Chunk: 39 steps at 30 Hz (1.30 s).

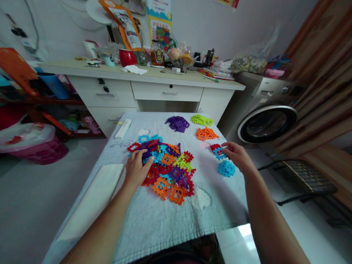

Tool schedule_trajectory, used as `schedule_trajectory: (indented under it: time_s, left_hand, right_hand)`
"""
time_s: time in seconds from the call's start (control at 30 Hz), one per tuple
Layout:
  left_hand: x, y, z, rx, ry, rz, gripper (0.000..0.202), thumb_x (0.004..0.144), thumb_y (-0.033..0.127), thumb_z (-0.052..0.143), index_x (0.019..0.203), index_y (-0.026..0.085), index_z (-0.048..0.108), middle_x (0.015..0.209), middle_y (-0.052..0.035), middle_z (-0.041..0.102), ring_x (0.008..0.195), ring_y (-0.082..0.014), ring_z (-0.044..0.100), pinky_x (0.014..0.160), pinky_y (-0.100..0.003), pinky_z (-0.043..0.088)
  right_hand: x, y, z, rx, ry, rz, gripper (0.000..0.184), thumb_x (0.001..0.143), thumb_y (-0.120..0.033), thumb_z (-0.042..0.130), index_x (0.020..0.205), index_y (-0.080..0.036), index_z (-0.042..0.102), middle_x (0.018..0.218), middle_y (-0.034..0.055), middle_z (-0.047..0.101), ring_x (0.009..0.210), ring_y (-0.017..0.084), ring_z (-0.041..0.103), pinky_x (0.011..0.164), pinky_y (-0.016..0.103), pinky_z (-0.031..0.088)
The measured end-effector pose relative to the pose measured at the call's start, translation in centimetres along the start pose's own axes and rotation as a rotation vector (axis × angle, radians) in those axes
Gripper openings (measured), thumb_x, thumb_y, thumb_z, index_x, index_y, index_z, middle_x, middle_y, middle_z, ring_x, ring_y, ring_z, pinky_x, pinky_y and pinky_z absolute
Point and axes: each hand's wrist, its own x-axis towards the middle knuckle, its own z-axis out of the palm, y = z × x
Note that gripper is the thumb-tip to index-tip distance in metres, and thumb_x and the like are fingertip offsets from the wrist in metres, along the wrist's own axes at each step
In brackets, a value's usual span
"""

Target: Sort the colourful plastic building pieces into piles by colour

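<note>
A mixed heap of square plastic interlocking pieces (169,168) in red, blue, orange, purple and green lies in the middle of a small table covered by a pale grey-blue towel (165,216). My left hand (136,168) rests on the heap's left side, fingers curled over the pieces. My right hand (238,156) reaches to the right side, fingertips pinched on a blue piece (220,153) beside a red piece (215,147). Sorted piles lie around: purple (178,123), green (201,120), orange (206,134) and blue (227,168).
A white desk (143,86) with drawers and clutter stands behind the table. A front-loading washing machine (266,123) is at the right. A white box (123,129) lies at the towel's far left, and a flat white slab (93,200) along its left edge. A pink bin (33,145) sits at left.
</note>
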Motion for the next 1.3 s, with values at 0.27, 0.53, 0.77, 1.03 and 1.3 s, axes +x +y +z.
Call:
schedule_trajectory:
  time_s: [0.27,0.53,0.77,1.03,1.3]
  left_hand:
    - [0.2,-0.4,0.2,0.001,-0.005,0.013,0.052,0.084,0.057,0.049,0.120,0.021,0.058,0.117,-0.0106,0.055,0.115,-0.0293,0.052,0.105,-0.048,0.040]
    - [0.2,-0.5,0.3,0.012,-0.008,0.003,0.054,0.084,0.059,0.048,0.121,0.022,0.058,0.120,-0.0107,0.054,0.117,-0.0297,0.052,0.106,-0.049,0.039]
    - [0.1,-0.4,0.2,0.006,-0.011,-0.002,0.053,0.084,0.059,0.049,0.121,0.023,0.058,0.119,-0.0104,0.054,0.116,-0.0293,0.052,0.106,-0.049,0.040]
    - [0.0,-0.2,0.0,-0.001,-0.025,-0.019,0.052,0.083,0.059,0.049,0.121,0.024,0.058,0.119,-0.0094,0.053,0.116,-0.0292,0.052,0.106,-0.048,0.040]
    - [-0.2,0.2,-0.1,-0.024,-0.023,0.025,0.050,0.084,0.055,0.050,0.120,0.023,0.057,0.118,-0.0095,0.054,0.118,-0.0284,0.051,0.107,-0.048,0.039]
  right_hand:
    - [-4.7,4.8,-3.0,0.167,0.097,0.155,0.037,0.065,-0.046,0.069,0.088,-0.016,0.065,0.061,-0.0014,0.058,0.051,0.011,0.047,0.047,0.023,0.033]
    - [-4.9,7.9,-3.2,-0.152,0.257,0.121,0.035,0.071,-0.044,0.062,0.092,-0.017,0.068,0.077,0.0056,0.068,0.065,0.018,0.059,0.060,0.029,0.045]
    - [-5.9,8.2,-2.5,-0.234,0.187,0.074,0.042,0.073,-0.031,0.059,0.112,-0.018,0.065,0.115,0.0129,0.067,0.101,0.024,0.064,0.084,0.038,0.052]
    - [-6.5,7.9,-1.9,-0.342,0.138,0.026,0.043,0.074,-0.026,0.057,0.117,-0.020,0.062,0.117,0.0110,0.065,0.101,0.025,0.064,0.093,0.043,0.050]
    - [-6.4,2.4,1.4,-0.367,0.131,-0.180,0.035,0.081,-0.025,0.052,0.114,-0.021,0.062,0.120,0.0114,0.062,0.113,0.026,0.057,0.098,0.044,0.045]
